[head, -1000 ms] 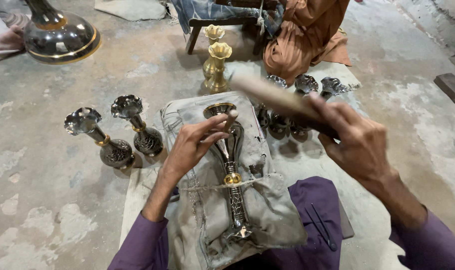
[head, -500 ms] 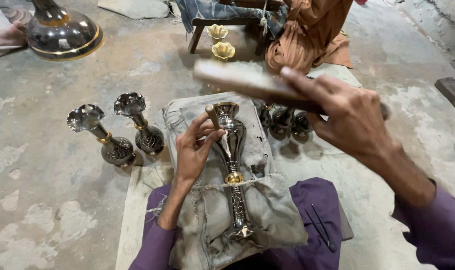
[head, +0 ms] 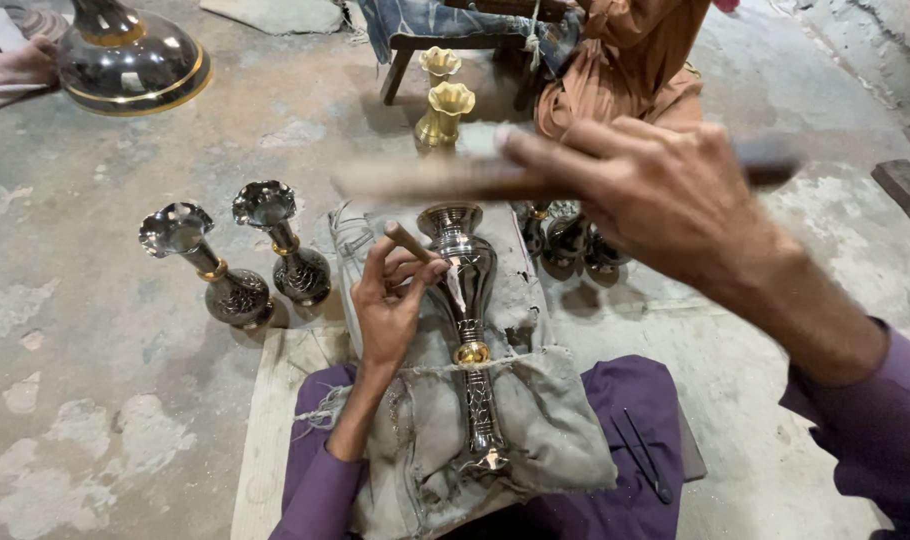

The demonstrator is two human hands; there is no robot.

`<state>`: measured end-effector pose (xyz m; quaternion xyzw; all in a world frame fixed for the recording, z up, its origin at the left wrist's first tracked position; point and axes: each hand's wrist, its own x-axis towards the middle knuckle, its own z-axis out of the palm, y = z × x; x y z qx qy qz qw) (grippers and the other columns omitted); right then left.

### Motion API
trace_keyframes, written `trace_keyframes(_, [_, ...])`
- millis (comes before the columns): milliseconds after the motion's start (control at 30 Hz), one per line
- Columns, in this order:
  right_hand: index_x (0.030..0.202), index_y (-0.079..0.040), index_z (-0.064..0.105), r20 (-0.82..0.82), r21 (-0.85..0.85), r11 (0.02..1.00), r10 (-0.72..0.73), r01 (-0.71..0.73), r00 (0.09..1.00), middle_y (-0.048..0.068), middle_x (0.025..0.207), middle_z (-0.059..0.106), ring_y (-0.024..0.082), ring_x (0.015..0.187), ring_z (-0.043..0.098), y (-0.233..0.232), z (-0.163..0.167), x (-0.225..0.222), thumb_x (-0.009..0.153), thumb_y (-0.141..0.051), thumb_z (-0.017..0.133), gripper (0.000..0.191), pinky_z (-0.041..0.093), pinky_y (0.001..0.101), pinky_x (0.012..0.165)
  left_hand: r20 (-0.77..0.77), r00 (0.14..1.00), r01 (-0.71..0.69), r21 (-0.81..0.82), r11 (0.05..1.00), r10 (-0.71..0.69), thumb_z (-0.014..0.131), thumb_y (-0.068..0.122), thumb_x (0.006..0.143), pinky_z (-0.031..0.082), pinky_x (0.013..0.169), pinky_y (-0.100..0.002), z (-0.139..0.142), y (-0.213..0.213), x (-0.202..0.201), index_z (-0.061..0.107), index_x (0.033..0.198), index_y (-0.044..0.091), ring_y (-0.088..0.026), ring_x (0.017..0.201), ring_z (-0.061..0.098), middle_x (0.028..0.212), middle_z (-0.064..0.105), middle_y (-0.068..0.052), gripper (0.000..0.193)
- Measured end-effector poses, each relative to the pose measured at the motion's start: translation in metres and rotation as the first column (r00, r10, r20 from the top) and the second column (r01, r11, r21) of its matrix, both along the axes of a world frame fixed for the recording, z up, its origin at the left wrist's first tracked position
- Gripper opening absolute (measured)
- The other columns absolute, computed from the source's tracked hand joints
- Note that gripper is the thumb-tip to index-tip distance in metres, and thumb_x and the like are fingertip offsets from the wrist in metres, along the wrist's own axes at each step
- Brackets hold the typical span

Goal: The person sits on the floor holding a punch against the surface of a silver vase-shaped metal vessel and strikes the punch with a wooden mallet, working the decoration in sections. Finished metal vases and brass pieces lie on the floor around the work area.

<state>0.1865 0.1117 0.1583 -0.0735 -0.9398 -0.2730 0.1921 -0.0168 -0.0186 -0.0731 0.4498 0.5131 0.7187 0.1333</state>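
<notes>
Roughly midway is our reading of the work, judged from what lies around us. Largest in view, the grey cracked concrete floor (head: 95, 330) fills the left of the frame, and a big dark domed metal base with a gold rim (head: 135, 65) sits at the upper left. Across our lap at bottom centre lies a folded grey cloth pad (head: 555, 440), and on it rests the tall dark metal vase with a gold collar band (head: 465, 290), lying lengthwise with its mouth toward the top of the frame.

Our right hand (head: 665, 190), at upper right, is closed around a long wooden stick (head: 425, 178), blurred and raised above the vase. Our left hand (head: 390, 300), centre, has its fingers curled around a small wooden-handled punch (head: 407, 240), tip set against the vase's bulge.

Two finished-looking dark fluted vases with gold bands (head: 235, 265) stand at centre left, several more dark vases (head: 565, 240) crowd behind the pad, and two plain brass vases (head: 443, 105) wait at top centre, seemingly unworked. Thin dark tools (head: 640, 455) lie on the purple cloth by our knee.
</notes>
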Motion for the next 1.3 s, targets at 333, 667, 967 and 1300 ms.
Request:
trace_keyframes(333, [0.157, -0.029, 0.048, 0.055, -0.146, 0.977, -0.151, 0.157, 0.987, 0.005, 0.124, 0.073, 0.018, 0.077, 0.071, -0.008, -0.005, 0.014, 0.097, -0.019, 0.063, 0.062, 0.060, 0.0340, 0.056, -0.095, 0.994, 0.043, -0.047, 0.998, -0.047, 0.076, 0.015, 0.097, 0.069, 0.078, -0.030, -0.006, 0.006, -0.013, 0.058, 0.133, 0.014, -0.019, 0.093, 0.082, 0.105, 0.081, -0.009, 0.040])
trace_keyframes(667, [0.161, -0.024, 0.043, 0.100, -0.443, 0.827, -0.339, 0.347, 0.936, 0.007, 0.103, 0.063, 0.016, 0.066, 0.061, 0.019, -0.059, 0.059, 0.094, -0.021, 0.067, 0.071, 0.061, 0.0367, 0.055, -0.292, 0.913, 0.269, -0.099, 0.958, -0.286, 0.076, 0.011, 0.094, 0.069, 0.078, -0.029, 0.030, 0.012, -0.027, 0.057, 0.142, 0.015, -0.016, 0.096, 0.079, 0.107, 0.080, -0.008, 0.052])
trace_keyframes(967, [0.153, -0.034, 0.044, 0.121, -0.325, 0.896, -0.279, 0.303, 0.953, 0.008, 0.104, 0.064, 0.025, 0.082, 0.069, 0.002, -0.104, 0.084, 0.076, -0.020, 0.080, 0.086, 0.063, 0.0398, 0.066, -0.488, 0.811, 0.261, -0.193, 0.946, -0.323, 0.076, 0.013, 0.093, 0.066, 0.083, -0.034, 0.052, 0.012, -0.032, 0.059, 0.143, 0.014, -0.020, 0.098, 0.079, 0.110, 0.080, -0.009, 0.053])
trace_keyframes(1300, [0.158, -0.029, 0.043, -0.139, -0.422, 0.884, -0.284, 0.202, 0.949, 0.010, 0.113, 0.072, 0.024, 0.078, 0.071, 0.001, -0.100, 0.105, 0.087, -0.020, 0.080, 0.080, 0.064, 0.0368, 0.071, -0.622, 0.743, 0.169, -0.182, 0.969, -0.246, 0.077, 0.020, 0.093, 0.066, 0.083, -0.034, 0.045, 0.013, -0.030, 0.067, 0.132, 0.017, -0.019, 0.098, 0.079, 0.112, 0.080, -0.007, 0.040])
